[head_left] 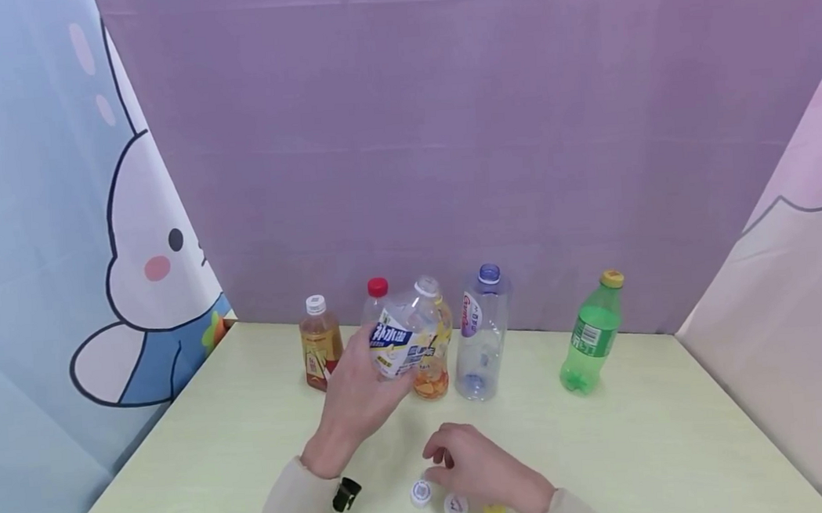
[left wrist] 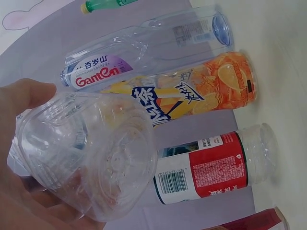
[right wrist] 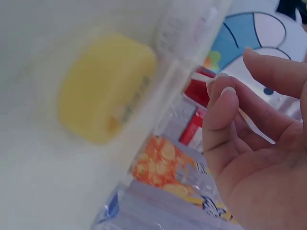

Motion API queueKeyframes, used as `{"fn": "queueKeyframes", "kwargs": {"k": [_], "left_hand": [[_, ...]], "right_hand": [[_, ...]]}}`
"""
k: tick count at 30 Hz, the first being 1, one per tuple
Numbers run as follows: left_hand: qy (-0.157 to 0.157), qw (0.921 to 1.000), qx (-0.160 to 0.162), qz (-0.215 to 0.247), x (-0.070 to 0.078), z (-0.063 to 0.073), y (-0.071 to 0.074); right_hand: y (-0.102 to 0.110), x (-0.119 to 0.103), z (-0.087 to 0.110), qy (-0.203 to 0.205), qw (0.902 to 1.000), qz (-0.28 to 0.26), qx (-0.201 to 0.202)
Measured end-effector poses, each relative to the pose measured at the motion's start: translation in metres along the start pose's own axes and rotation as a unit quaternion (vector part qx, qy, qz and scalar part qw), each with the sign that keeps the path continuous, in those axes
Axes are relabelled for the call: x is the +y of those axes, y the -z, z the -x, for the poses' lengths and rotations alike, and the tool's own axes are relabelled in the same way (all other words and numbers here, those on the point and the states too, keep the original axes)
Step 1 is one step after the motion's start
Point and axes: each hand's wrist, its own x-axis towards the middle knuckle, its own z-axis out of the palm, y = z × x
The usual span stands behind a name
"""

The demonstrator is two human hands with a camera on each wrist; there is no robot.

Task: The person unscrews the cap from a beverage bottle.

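My left hand (head_left: 362, 389) grips a clear plastic bottle (left wrist: 91, 153) with a blue and white label, held tilted above the table. Its base faces the left wrist camera, and the fingers wrap its side. Lower down, my right hand (head_left: 476, 464) hovers near the bottle caps with fingers loosely bent and nothing between them. Just by its fingertips lies a white cap (head_left: 421, 492), with a second white cap (head_left: 456, 507) beside it. A yellow cap (right wrist: 105, 88) sits under the right wrist, partly hidden in the head view.
Behind the hands stand a capped amber drink bottle (head_left: 319, 344), a red-capped bottle (head_left: 377, 287), an orange-patterned bottle (head_left: 431, 377) and a capless bluish bottle (head_left: 480, 354). A green bottle (head_left: 589, 336) with a yellow cap stands apart at right. A purple curtain (head_left: 445, 129) hangs behind the table.
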Motion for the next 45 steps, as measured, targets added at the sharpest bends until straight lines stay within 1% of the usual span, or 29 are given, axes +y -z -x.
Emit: {"fn": "queueKeyframes", "kwargs": {"k": [5,8,10,13,16,20,24,27,34,39,42,45], "left_hand": [[0.004,0.9999,-0.010,0.011,0.001,0.000,-0.002],[0.002,0.9997,-0.017,0.017,0.002,0.001,-0.003],[-0.006,0.9995,-0.022,0.022,0.001,0.001,-0.004],[-0.028,0.9991,-0.024,0.022,0.000,0.002,-0.005],[-0.045,0.9985,-0.024,0.022,-0.002,0.002,-0.007],[-0.048,0.9981,-0.029,0.026,-0.004,0.003,-0.009],[-0.045,0.9975,-0.039,0.037,-0.005,0.004,-0.011],[-0.042,0.9969,-0.050,0.044,-0.005,0.005,-0.013],[-0.043,0.9968,-0.068,0.004,-0.002,0.008,-0.019],[-0.058,0.9948,-0.083,0.013,0.001,0.011,-0.023],[-0.070,0.9929,-0.092,0.027,0.002,0.012,-0.026],[-0.068,0.9908,-0.110,0.041,0.002,0.013,-0.028]], "right_hand": [[0.014,0.001,0.002,0.028,0.9981,-0.015,0.053],[0.022,0.000,0.003,0.046,0.9939,-0.023,0.098],[0.027,-0.002,0.004,0.052,0.9902,-0.030,0.126],[0.037,-0.005,0.005,0.047,0.9840,-0.046,0.165],[0.045,-0.007,0.006,0.032,0.9766,-0.073,0.200],[0.052,-0.008,0.005,0.014,0.9651,-0.115,0.235],[0.053,-0.009,0.004,0.004,0.9547,-0.159,0.251],[0.053,-0.010,0.002,0.005,0.9460,-0.193,0.260],[0.055,-0.012,-0.003,0.019,0.9272,-0.261,0.268],[0.054,-0.012,-0.006,0.034,0.9176,-0.306,0.251],[0.054,-0.011,-0.007,0.040,0.9148,-0.317,0.247],[0.055,-0.010,-0.007,0.039,0.9110,-0.324,0.252]]}}
